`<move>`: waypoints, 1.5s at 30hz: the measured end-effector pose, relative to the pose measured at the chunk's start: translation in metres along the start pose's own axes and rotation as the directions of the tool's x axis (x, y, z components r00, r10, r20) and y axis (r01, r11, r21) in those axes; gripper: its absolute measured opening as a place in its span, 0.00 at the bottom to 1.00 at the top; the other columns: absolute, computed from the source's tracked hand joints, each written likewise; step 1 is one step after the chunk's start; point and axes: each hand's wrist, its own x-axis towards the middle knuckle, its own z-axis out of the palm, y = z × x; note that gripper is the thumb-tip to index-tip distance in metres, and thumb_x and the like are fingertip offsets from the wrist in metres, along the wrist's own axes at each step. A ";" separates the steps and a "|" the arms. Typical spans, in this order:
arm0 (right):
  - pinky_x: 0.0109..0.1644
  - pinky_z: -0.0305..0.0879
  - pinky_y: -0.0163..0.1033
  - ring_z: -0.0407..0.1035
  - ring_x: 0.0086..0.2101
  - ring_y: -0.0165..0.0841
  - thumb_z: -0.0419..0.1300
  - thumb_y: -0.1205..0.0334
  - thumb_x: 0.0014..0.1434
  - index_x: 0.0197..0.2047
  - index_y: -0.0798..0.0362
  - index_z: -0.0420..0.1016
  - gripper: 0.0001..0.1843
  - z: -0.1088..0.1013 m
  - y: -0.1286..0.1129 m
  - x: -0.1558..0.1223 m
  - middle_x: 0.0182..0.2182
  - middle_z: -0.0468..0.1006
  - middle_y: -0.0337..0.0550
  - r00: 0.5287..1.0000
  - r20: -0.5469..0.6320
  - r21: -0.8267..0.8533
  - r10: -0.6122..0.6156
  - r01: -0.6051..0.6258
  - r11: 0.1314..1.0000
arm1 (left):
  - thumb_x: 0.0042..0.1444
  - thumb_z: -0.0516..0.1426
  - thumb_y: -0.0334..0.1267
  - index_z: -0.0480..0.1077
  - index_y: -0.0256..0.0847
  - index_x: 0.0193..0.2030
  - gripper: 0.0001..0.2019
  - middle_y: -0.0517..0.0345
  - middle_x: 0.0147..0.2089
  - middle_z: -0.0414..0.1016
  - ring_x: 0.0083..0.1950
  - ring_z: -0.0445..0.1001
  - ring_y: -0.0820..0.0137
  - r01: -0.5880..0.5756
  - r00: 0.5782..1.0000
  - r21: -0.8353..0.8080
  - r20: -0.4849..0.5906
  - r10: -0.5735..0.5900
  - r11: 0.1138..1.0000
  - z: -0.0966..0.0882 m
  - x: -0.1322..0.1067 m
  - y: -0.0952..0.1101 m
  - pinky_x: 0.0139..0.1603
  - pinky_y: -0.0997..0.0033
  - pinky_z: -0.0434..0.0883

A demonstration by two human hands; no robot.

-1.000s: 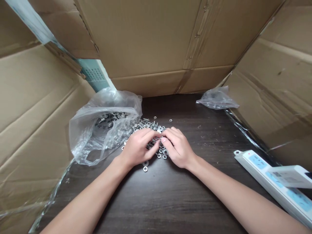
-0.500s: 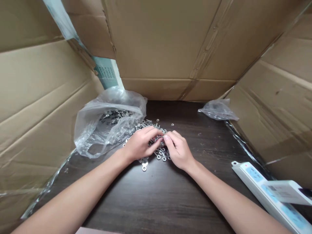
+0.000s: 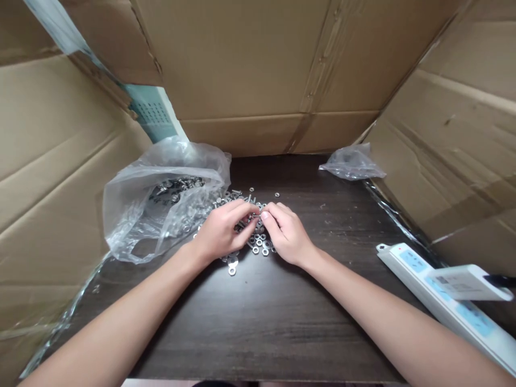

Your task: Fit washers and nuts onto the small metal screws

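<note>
Bag (image 3: 131,207) of metal pcs (image 3: 174,196), R hand (image 3: 287,234) pinching screw (image 3: 256,216), L hand (image 3: 220,228) grip unclear

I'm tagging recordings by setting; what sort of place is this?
Probably a makeshift indoor workspace: cardboard panels wall in a dark tabletop on three visible sides, a power strip lies on the right, and a heap of metal nuts and bolts is spread near the middle.

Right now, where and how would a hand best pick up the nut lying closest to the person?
Probably by pinching the nut at its left and right outer edges, coming down from the person's side. It lies flat, hole up, with the dark table in front and the metal pile crowding it behind.
</note>
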 end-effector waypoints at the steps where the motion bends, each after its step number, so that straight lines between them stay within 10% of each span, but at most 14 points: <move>1: 0.40 0.56 0.40 0.62 0.32 0.33 0.46 0.60 0.71 0.31 0.51 0.61 0.15 0.000 0.000 0.000 0.28 0.69 0.39 1.000 0.006 -0.009 0.003 -0.003 1.000 | 0.64 0.55 0.32 0.71 0.36 0.43 0.05 0.56 0.35 0.73 0.35 0.72 0.71 -0.005 1.000 0.007 0.000 0.005 1.000 0.000 0.000 0.001 0.39 0.72 0.70; 45: 0.35 0.65 0.39 0.68 0.29 0.32 0.58 0.67 0.61 0.44 0.51 0.81 0.11 -0.002 -0.005 -0.001 0.31 0.79 0.41 0.992 -0.118 0.087 0.052 -0.042 0.995 | 0.60 0.60 0.31 0.73 0.39 0.42 0.04 0.60 0.34 0.75 0.34 0.73 0.73 0.170 0.982 -0.021 -0.078 -0.171 0.985 0.003 -0.003 -0.002 0.37 0.73 0.70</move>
